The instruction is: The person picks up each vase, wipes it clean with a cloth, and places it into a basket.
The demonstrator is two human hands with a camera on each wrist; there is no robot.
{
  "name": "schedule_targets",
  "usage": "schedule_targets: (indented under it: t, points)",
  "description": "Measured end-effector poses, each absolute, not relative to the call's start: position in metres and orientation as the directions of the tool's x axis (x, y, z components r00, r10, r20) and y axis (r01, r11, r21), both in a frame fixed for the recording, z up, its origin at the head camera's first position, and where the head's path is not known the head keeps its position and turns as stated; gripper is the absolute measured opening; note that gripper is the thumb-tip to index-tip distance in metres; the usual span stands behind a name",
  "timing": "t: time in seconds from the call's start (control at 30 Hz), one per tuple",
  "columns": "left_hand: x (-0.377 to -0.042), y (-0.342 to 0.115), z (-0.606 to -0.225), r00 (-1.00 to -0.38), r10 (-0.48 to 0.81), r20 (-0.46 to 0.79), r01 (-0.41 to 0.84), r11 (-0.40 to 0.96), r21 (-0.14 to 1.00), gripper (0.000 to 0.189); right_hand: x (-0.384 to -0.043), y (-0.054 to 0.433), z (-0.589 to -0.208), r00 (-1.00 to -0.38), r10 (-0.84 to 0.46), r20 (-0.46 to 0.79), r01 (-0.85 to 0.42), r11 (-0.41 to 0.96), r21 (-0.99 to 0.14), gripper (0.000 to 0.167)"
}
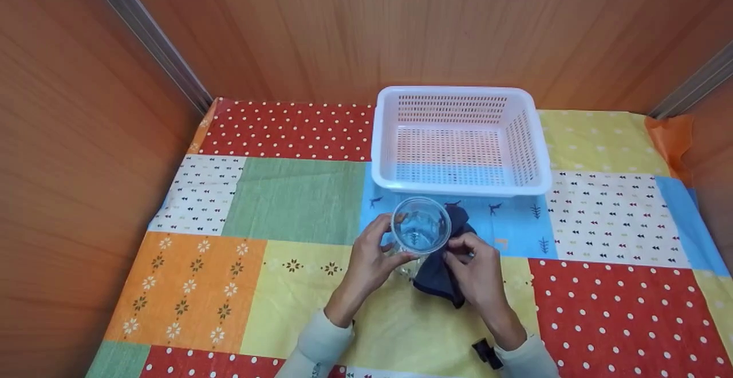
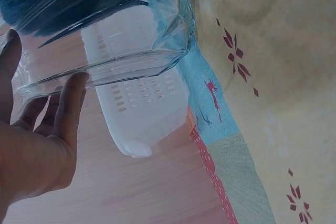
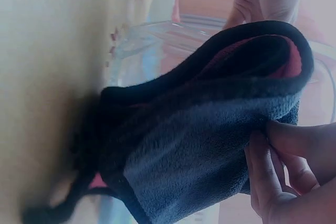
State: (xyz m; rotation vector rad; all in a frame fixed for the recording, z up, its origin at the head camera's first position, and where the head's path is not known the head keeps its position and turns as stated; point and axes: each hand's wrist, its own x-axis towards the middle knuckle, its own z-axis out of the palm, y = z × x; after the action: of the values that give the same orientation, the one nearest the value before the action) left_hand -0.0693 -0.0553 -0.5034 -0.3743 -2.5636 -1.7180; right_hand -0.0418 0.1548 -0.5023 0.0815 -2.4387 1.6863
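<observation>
My left hand (image 1: 369, 255) grips a clear drinking glass (image 1: 421, 235) around its side, thumb near and fingers beyond, with the mouth facing up. The left wrist view shows fingertips on the glass wall (image 2: 131, 66), and the dark cloth visible through it. My right hand (image 1: 478, 269) pinches a folded dark blue-grey cloth (image 1: 436, 278) between thumb and fingers. The cloth lies along the right side of the glass. In the right wrist view the cloth (image 3: 189, 145) hides much of the glass; its folds hang down toward the tabletop.
A white perforated plastic basket (image 1: 458, 188) stands just beyond the glass. A patchwork-patterned cloth (image 1: 298, 200) covers the table. Wood-grain panels (image 1: 366, 28) rise at the back and both sides.
</observation>
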Motion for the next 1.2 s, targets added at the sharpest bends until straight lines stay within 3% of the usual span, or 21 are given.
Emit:
schedule_targets:
  t: [0.73, 1.2]
  points:
    - [-0.070, -0.055, -0.504, -0.971, 0.191, 0.143, 0.203, 0.347, 0.916, 0.064, -0.044, 0.162, -0.541, -0.996, 0.064, 0.058, -0.028, 0.391, -0.920, 0.019]
    - [-0.070, -0.055, -0.502, -0.972, 0.190, 0.136, 0.197, 0.351, 0.916, 0.065, -0.047, 0.163, -0.546, -0.998, 0.069, 0.014, 0.017, 0.430, -0.903, 0.018]
